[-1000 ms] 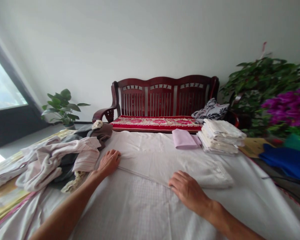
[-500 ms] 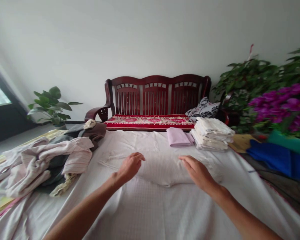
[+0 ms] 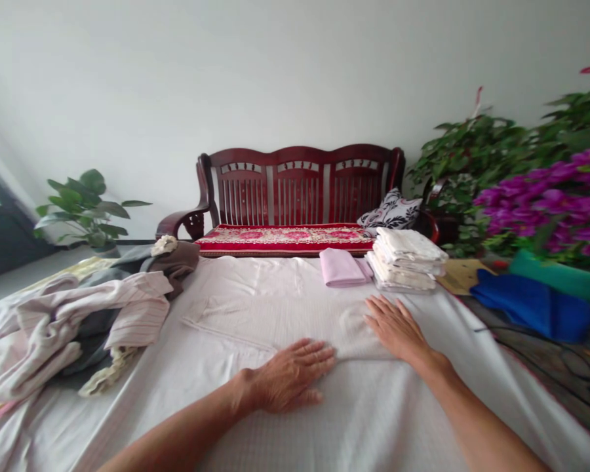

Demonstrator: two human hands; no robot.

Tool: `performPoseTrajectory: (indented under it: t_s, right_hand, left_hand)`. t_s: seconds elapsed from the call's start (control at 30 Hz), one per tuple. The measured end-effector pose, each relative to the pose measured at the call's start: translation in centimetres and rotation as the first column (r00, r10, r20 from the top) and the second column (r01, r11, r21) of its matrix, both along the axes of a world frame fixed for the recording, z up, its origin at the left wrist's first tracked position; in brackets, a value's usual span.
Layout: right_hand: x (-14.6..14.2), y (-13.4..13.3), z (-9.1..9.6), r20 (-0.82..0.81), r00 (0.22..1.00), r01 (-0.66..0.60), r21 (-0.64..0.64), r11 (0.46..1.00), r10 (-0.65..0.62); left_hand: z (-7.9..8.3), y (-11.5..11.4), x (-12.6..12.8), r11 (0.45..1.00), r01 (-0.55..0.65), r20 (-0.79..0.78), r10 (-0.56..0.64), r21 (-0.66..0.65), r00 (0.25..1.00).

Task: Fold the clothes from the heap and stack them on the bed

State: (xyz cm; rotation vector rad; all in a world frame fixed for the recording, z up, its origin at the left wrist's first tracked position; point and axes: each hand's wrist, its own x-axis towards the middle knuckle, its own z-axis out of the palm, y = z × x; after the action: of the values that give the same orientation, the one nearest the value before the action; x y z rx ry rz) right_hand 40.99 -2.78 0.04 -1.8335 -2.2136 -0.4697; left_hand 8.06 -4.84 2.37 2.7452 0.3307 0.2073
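Observation:
A white, finely ribbed garment lies spread across the white-covered table, with a sleeve-like part stretching to the left. My left hand rests flat at its near edge, fingers spread and pointing right. On the garment's right part lies my right hand, palm down with its fingers apart. Neither hand grips anything. Beyond the garment sits a folded lilac cloth. Right beside it rises a stack of folded white cloths.
A loose heap of clothes lies at the left. The white tablecloth covers the table. Behind stands a dark red wooden bench with a patterned cushion. At right are purple flowers and a blue cloth.
My left hand has moved right and nearer, down flat onto the cloth's near edge. My right hand has lowered onto the garment and its fingers have spread. The view has shifted slightly.

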Motion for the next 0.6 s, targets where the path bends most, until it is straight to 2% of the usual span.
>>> performPoseTrajectory:
  t_s: [0.07,0.13,0.23,0.27,0.33,0.4,0.47,0.6]
  right_hand:
    - [-0.9,0.1,0.1,-0.028,1.000,-0.004,0.045,0.999,0.006]
    - [-2.3,0.1,-0.2,-0.044,0.996,-0.077,0.066,0.995,0.080]
    - [-4.1,0.1,-1.3,-0.034,0.983,-0.178,0.057,0.982,0.180]
    - [-4.4,0.0,-1.8,-0.027,0.981,-0.189,0.058,0.980,0.190]
    - [-4.7,0.0,-2.6,-0.013,0.982,-0.186,0.064,0.980,0.187]
    - [-4.7,0.1,-3.1,0.000,0.985,-0.174,0.068,0.982,0.174]
    - [-4.5,0.1,-3.3,0.018,0.985,-0.174,0.070,0.982,0.173]
    - [-4.2,0.2,-3.3,0.048,0.980,-0.198,0.074,0.977,0.194]
  left_hand:
    - [0.0,-0.4,-0.1,1.000,-0.010,-0.026,0.010,-0.004,1.000]
    - [0.1,-0.6,-0.1,1.000,-0.019,-0.016,0.018,-0.022,1.000]
    - [0.7,0.3,0.0,0.991,-0.033,0.072,0.043,-0.132,0.996]
    - [0.9,0.9,0.1,0.980,-0.087,0.115,0.108,-0.179,0.987]
    - [1.0,2.6,0.2,0.931,-0.281,0.177,0.325,-0.234,0.929]
    - [0.7,4.4,0.0,0.847,-0.501,0.191,0.529,-0.177,0.827]
    - [0.1,6.1,-0.9,0.768,-0.640,0.148,0.637,-0.036,0.757]
    - [-1.5,7.8,-4.3,0.655,-0.725,0.001,0.742,0.213,0.671]
